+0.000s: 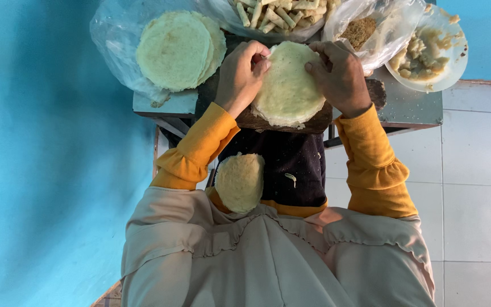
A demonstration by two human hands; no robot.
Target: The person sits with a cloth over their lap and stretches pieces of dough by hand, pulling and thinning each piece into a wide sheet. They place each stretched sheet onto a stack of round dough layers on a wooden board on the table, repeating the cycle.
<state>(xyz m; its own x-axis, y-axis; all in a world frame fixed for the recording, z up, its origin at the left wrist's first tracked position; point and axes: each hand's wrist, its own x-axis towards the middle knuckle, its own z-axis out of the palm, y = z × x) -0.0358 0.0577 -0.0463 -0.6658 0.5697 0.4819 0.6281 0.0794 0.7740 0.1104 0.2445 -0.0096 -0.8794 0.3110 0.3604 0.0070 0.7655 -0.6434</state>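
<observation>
Head view, looking straight down. The left hand [241, 73] and right hand [339, 74] each pinch the far rim of a round, pale spring-roll wrapper [288, 85], fingers curled narrow on its edge at 10 and 2 o'clock. The wrapper lies flat on a dark wooden board [313, 120] on the small metal table [410, 108]. At 10 o'clock from the wrapper, a stack of wrappers [177, 50] rests on clear plastic. At 12 o'clock lies a bag of rolled pieces [277, 14]; at 2 o'clock, a white plate of filling [430, 54]. Another wrapper stack [240, 182] sits on the lap at 6 o'clock.
</observation>
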